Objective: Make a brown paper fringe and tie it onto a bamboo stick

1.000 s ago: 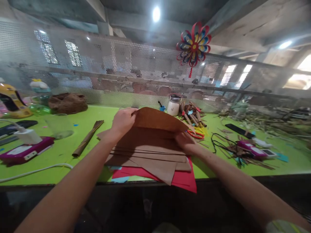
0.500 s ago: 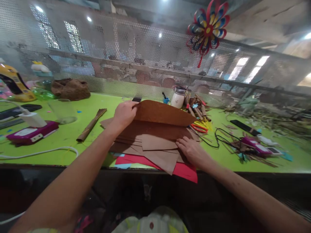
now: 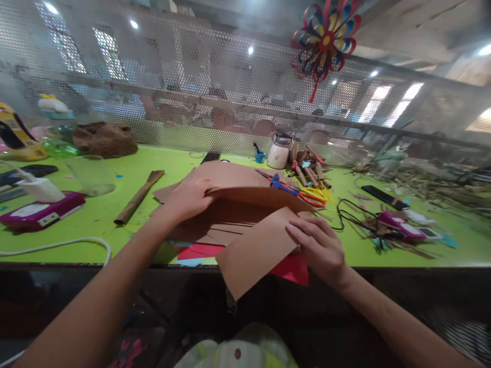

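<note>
Green table, perforated screen, bright windows, ceiling lights

Small brown sheet in right fingers — larger sheet in left fingers

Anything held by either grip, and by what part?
Yes. Left grip: large brown sheet, by its left side. Right grip: small brown sheet, by its right end.
</note>
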{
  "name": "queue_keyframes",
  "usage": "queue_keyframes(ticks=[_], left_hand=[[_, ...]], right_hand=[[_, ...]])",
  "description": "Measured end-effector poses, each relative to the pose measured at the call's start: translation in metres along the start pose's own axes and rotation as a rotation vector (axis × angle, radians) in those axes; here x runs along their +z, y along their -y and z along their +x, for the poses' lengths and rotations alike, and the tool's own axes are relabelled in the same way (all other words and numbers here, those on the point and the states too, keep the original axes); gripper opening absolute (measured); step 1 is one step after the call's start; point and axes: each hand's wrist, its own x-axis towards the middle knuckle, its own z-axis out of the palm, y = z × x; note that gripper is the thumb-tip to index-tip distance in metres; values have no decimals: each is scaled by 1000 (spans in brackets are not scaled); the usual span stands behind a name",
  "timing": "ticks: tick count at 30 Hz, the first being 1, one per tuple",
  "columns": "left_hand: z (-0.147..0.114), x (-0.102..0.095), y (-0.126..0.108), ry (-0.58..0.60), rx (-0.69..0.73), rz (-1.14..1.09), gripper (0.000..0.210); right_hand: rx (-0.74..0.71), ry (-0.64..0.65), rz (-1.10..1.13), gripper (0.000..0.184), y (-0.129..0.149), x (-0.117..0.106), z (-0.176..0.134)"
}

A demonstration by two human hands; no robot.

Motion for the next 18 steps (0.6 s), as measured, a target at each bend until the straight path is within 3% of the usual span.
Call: queue_keyframes(ticks=[3,6,10,12,14,15,18], left_hand=[[-22,-15,-5,274,63,-160,50],[-32,-33,-4,487,21,-449,60],[-14,-42,-11,428,-105,-642,48],[1,-36,-25,546,-108,-923,47],[16,-26,-44,712,-135,-1236,62],[22,-20,-53,733,-174,-1359,65],[37,-3,-74,637,-288,-1646,46]], right_hand=[[131,-149,95,45,7,-5,8],[255,-259,219,40,16,-9,20],[241,-325,283,39,25,-12,39],[218,-331,284,37,26,-9,51],[208,-338,299,33,22,-2,64],[202,-334,313,31,19,3,70],[166,-301,329,29,3,20,88]])
